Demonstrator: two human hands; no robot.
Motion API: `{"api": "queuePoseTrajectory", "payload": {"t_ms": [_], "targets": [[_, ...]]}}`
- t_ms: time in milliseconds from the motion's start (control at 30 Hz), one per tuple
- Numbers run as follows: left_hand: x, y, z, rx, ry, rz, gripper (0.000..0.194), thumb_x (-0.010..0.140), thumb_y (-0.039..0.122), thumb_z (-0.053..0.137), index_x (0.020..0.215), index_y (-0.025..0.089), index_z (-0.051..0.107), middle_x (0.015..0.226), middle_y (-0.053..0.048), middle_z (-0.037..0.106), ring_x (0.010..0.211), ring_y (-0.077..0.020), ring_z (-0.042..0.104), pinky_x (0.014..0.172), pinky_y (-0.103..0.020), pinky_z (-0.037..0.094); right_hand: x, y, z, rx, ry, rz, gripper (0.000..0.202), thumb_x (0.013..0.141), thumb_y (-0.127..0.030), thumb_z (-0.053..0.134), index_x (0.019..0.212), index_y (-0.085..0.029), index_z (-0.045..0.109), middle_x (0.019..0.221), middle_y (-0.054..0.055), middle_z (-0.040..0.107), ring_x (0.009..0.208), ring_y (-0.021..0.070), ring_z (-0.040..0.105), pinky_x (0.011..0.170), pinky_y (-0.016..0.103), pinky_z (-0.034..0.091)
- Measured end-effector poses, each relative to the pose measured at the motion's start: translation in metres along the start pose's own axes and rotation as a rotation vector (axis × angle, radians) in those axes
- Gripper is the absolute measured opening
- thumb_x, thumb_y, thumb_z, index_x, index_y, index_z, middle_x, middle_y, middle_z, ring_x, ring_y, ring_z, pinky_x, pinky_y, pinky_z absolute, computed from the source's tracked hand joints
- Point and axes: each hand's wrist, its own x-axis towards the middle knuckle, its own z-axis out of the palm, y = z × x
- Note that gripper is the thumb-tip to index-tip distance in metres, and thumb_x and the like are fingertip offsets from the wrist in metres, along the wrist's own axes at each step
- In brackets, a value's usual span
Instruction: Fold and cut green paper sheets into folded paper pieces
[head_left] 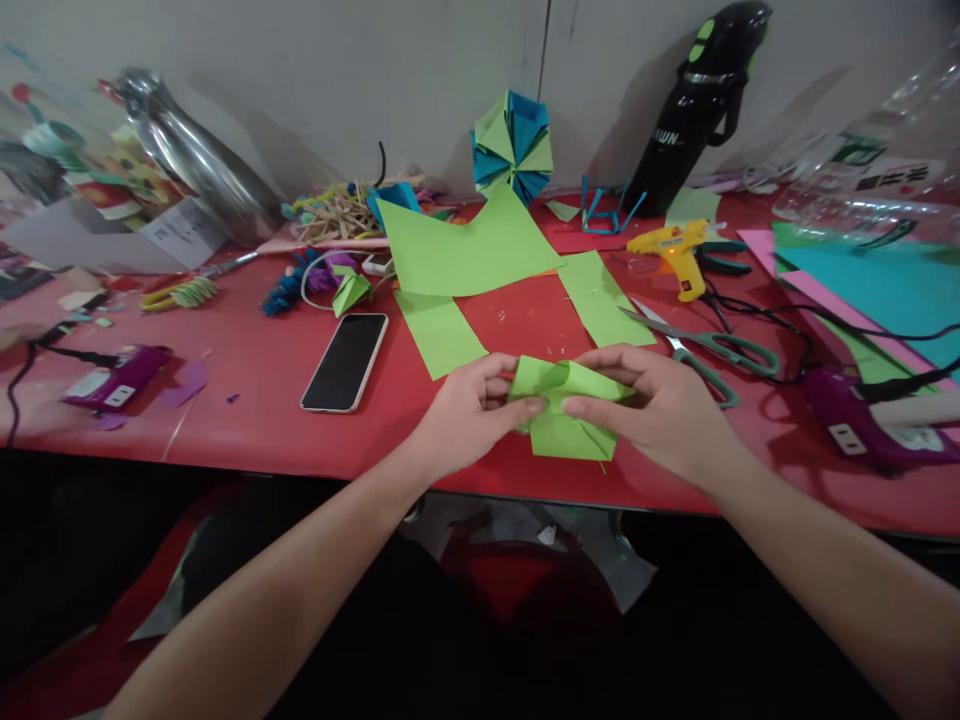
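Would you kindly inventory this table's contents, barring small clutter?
Folded paper: one, green, front centre
Flat sheets: three, green, behind it
Phone: one, black, left
Scissors: one pair, green handles, right
Glue gun: one, yellow, right
Paper ball: one, blue and green, back
Flask: one, black, back right
Jug: one, silver, back left
Box: one, white, back left
Plastic bottle: at least one, clear, right
Power strips: two, purple, either side
Paper stack: uncounted, multicoloured, right
Left hand, right hand: two, bare, holding folded paper

On the tabletop (247,410), the phone (345,363) lies left of the left hand (480,408); the scissors (681,335) lie just behind the right hand (664,408), the glue gun (680,255) behind them, the flask (686,125) behind that.
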Motion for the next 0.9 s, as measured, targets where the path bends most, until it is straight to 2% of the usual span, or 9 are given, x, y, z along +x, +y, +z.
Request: {"api": "queuePoseTrajectory", "payload": {"t_ms": [100, 267, 367, 467, 600, 667, 733, 800, 900], "targets": [[0.001, 0.0, -0.002, -0.013, 0.066, 0.037, 0.03, 0.083, 0.027, 0.078, 0.108, 0.015, 0.064, 0.1, -0.009, 0.078, 0.092, -0.0216, 0.075, 0.084, -0.034, 0.061, 0.002, 0.003, -0.004, 0.103, -0.034, 0.052, 0.049, 0.069, -0.046, 0.088, 0.11, -0.023, 0.073, 0.109, 0.008, 0.076, 0.088, 0.0235, 0.072, 0.076, 0.036, 0.061], [0.004, -0.001, -0.004, -0.055, 0.141, 0.056, 0.031, 0.081, 0.027, 0.08, 0.103, 0.016, 0.06, 0.098, -0.009, 0.078, 0.091, -0.0219, 0.076, 0.085, -0.036, 0.061, 0.004, 0.014, -0.006, 0.28, 0.0, 0.133, 0.04, 0.076, -0.045, 0.084, 0.107, -0.023, 0.075, 0.096, 0.006, 0.077, 0.087, 0.0218, 0.072, 0.081, 0.04, 0.06], [0.004, -0.003, -0.003, -0.062, 0.151, 0.049, 0.03, 0.081, 0.026, 0.08, 0.099, 0.016, 0.058, 0.098, -0.008, 0.076, 0.09, -0.0212, 0.075, 0.085, -0.036, 0.06, 0.005, 0.019, -0.004, 0.365, 0.054, 0.15, 0.03, 0.078, -0.045, 0.082, 0.099, -0.024, 0.077, 0.097, 0.005, 0.077, 0.092, 0.0223, 0.072, 0.086, 0.043, 0.06], [0.003, -0.004, -0.003, -0.038, 0.126, 0.034, 0.039, 0.079, 0.026, 0.081, 0.109, 0.017, 0.056, 0.098, -0.008, 0.075, 0.09, -0.0214, 0.074, 0.083, -0.037, 0.06, 0.006, 0.02, -0.002, 0.424, 0.067, 0.153, 0.025, 0.081, -0.045, 0.08, 0.096, -0.026, 0.079, 0.102, 0.005, 0.077, 0.099, 0.0235, 0.072, 0.093, 0.045, 0.058], [-0.002, -0.003, -0.002, 0.124, 0.118, 0.05, 0.067, 0.07, 0.032, 0.089, 0.126, 0.022, 0.055, 0.128, -0.014, 0.066, 0.107, -0.0263, 0.068, 0.085, -0.038, 0.057, 0.004, 0.014, -0.003, 0.292, 0.073, 0.136, 0.024, 0.082, -0.048, 0.078, 0.095, -0.027, 0.08, 0.096, 0.004, 0.078, 0.094, 0.0237, 0.073, 0.088, 0.043, 0.058], [-0.004, -0.001, -0.002, 0.225, 0.118, 0.057, 0.073, 0.066, 0.038, 0.091, 0.129, 0.024, 0.056, 0.141, -0.014, 0.058, 0.113, -0.0281, 0.065, 0.086, -0.038, 0.055, 0.003, 0.01, -0.005, 0.158, 0.065, 0.124, 0.024, 0.083, -0.049, 0.077, 0.092, -0.027, 0.081, 0.093, 0.003, 0.078, 0.09, 0.023, 0.072, 0.084, 0.04, 0.058], [-0.005, 0.002, -0.003, 0.251, 0.084, 0.075, 0.075, 0.065, 0.04, 0.092, 0.13, 0.025, 0.057, 0.144, -0.013, 0.056, 0.119, -0.03, 0.061, 0.09, -0.038, 0.054, 0.002, 0.007, -0.006, 0.082, 0.035, 0.117, 0.025, 0.084, -0.05, 0.075, 0.092, -0.028, 0.081, 0.092, 0.002, 0.078, 0.088, 0.0225, 0.072, 0.081, 0.037, 0.058], [-0.005, 0.003, -0.004, 0.201, 0.035, 0.093, 0.063, 0.073, 0.043, 0.086, 0.128, 0.024, 0.061, 0.141, -0.011, 0.06, 0.125, -0.0303, 0.058, 0.095, -0.038, 0.052, 0.002, 0.006, -0.006, 0.105, 0.001, 0.125, 0.027, 0.085, -0.051, 0.074, 0.096, -0.027, 0.081, 0.092, 0.002, 0.078, 0.087, 0.0217, 0.071, 0.079, 0.035, 0.057], [-0.004, 0.004, -0.006, 0.076, -0.052, 0.097, 0.037, 0.09, 0.042, 0.066, 0.122, 0.023, 0.068, 0.131, -0.009, 0.067, 0.122, -0.0275, 0.061, 0.098, -0.037, 0.05, 0.002, 0.01, -0.007, 0.212, -0.04, 0.16, 0.029, 0.085, -0.05, 0.075, 0.1, -0.026, 0.081, 0.093, 0.003, 0.078, 0.087, 0.0209, 0.071, 0.078, 0.033, 0.056]]}}
